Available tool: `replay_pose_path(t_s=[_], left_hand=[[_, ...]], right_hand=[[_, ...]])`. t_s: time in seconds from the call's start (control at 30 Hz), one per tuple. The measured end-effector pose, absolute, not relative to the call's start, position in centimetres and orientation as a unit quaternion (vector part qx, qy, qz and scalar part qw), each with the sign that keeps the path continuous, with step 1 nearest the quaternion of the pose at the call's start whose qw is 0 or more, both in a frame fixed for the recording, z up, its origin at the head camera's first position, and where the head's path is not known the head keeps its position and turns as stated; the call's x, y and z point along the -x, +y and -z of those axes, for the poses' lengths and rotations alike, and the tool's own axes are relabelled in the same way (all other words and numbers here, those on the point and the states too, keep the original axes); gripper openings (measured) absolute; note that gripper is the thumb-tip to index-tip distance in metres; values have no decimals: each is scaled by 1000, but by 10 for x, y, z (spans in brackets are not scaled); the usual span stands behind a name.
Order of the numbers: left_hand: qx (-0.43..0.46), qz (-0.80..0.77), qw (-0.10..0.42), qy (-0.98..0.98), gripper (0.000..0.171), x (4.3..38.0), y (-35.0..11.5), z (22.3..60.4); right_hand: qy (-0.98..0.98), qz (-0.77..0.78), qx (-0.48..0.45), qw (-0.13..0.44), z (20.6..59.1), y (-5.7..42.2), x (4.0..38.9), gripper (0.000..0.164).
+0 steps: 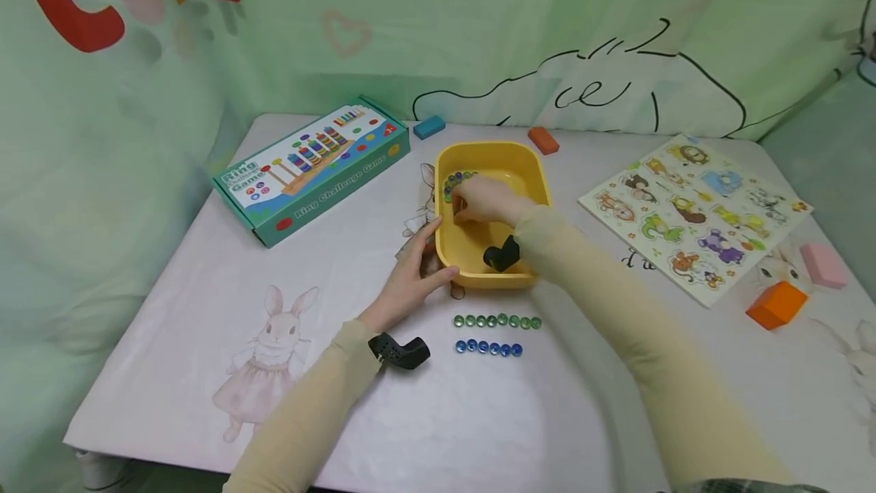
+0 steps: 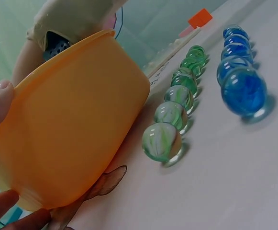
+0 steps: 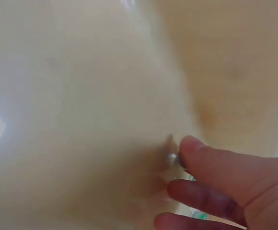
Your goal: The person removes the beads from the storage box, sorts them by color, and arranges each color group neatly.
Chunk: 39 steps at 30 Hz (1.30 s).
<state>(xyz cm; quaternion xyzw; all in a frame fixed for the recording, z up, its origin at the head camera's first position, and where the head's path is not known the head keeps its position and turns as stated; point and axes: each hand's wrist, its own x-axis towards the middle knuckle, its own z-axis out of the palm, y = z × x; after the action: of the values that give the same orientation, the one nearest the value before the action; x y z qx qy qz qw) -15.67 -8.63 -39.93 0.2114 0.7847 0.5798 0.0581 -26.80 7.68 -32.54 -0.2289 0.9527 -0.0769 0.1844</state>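
Observation:
A yellow plastic basin (image 1: 493,280) stands on the table, with several marbles (image 1: 457,182) gathered at its far left corner. My left hand (image 1: 411,276) holds the basin's near left side, thumb by the rim and fingers lower on the wall. Inside the basin, my right hand (image 1: 489,200) pinches a small shiny marble (image 3: 172,158) at the thumb tip, mostly hidden by the fingers. On the near side of the basin lies a row of green marbles (image 1: 492,321). A second row, of blue marbles (image 1: 494,349), runs parallel to it, closer to me.
To the left lies a green Ring Challenge Game box (image 1: 328,196). Behind the basin are a blue block (image 1: 429,127) and an orange-red block (image 1: 544,140). An animal puzzle board (image 1: 691,211) is at right, near an orange block (image 1: 777,305) and a pink block (image 1: 823,265).

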Motion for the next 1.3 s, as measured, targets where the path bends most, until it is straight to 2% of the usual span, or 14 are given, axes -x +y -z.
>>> replay_pose_path(t_s=[0.3,0.73,1.07,1.3], left_hand=[[-209,-575,84,786,73,142,-86,362],[-207,-578,78,786,77,157,-87,396],[-202,-581,73,785,76,155,-86,397],[-200,-585,79,782,76,151,-87,385]], right_hand=[[937,71,264,216,307,92,256,17],[930,132,277,202,276,116,219,11],[942,175,253,138,275,137,179,18],[940,202,270,56,282,151,150,16]])
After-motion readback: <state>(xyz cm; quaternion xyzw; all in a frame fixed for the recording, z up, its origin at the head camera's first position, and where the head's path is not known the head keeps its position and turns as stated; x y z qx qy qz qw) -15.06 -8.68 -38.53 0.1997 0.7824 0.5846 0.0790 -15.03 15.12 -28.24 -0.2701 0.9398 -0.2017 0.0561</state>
